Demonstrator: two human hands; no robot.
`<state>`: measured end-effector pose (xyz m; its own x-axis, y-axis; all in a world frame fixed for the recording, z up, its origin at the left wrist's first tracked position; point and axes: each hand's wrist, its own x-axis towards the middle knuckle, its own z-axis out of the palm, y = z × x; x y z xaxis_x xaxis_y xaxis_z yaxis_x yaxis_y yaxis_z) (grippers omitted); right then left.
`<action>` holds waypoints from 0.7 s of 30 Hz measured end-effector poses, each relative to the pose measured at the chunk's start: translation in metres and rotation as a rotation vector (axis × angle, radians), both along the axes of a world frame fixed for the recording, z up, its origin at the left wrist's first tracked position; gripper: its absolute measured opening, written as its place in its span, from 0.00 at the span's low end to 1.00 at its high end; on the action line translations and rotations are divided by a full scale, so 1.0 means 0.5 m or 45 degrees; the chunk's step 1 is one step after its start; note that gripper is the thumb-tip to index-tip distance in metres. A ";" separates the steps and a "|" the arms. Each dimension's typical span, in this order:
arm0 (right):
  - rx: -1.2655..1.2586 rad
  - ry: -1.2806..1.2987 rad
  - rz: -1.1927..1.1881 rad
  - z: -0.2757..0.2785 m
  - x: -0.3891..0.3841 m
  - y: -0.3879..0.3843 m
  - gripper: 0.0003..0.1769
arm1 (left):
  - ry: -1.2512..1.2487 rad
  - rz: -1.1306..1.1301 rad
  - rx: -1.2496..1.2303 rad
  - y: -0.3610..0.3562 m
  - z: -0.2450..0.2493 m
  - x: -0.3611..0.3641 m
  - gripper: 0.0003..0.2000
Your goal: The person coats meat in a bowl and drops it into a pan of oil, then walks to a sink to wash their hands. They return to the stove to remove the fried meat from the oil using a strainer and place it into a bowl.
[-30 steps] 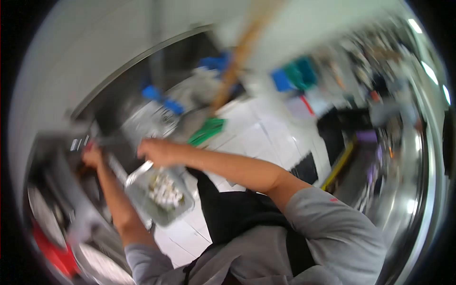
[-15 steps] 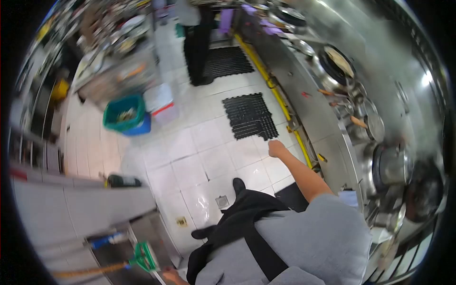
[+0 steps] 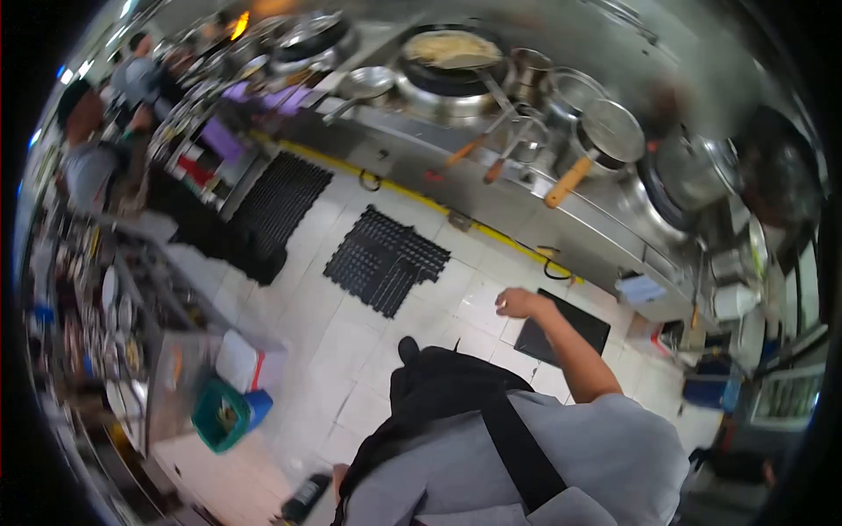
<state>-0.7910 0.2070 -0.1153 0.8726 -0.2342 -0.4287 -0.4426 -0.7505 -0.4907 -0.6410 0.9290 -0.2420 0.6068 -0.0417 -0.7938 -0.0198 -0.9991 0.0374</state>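
My right hand (image 3: 519,303) is in front of my body over the tiled floor (image 3: 360,346), its fingers curled in and nothing visible in them. It touches nothing and appears just above and left of a dark flat mat (image 3: 566,337). My left hand (image 3: 339,478) shows only as a sliver beside my dark apron (image 3: 456,381), its fingers hidden. Near it in the view, a dark object (image 3: 307,498) lies low by the floor. Beyond my right hand, a steel counter holds a strainer (image 3: 612,131) with a wooden handle and a wok (image 3: 452,66) with pale food.
Black slatted mats (image 3: 386,259) lie on the floor. A yellow pipe (image 3: 412,197) runs along the counter's base. At the lower left are a green bin (image 3: 219,416) and a crowded worktable. Two people (image 3: 92,167) stand at the upper left; a flame (image 3: 239,26) rises beyond them.
The view has swung right, so the stove counter now crosses the top and the bin sits lower left. My right hand stays in front, its arm more bent. A second person is now visible.
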 end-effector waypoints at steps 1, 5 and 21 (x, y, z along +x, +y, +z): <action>0.158 0.099 -0.256 0.094 0.000 -0.035 0.19 | -0.040 -0.201 0.029 -0.046 -0.019 0.103 0.14; 0.325 0.011 -1.077 0.413 -0.077 -0.138 0.21 | -0.398 -0.775 -0.347 -0.508 -0.040 0.485 0.13; 0.308 -1.159 -2.095 0.283 -0.026 -0.520 0.21 | 2.009 -0.157 -1.148 -1.922 0.524 0.082 0.12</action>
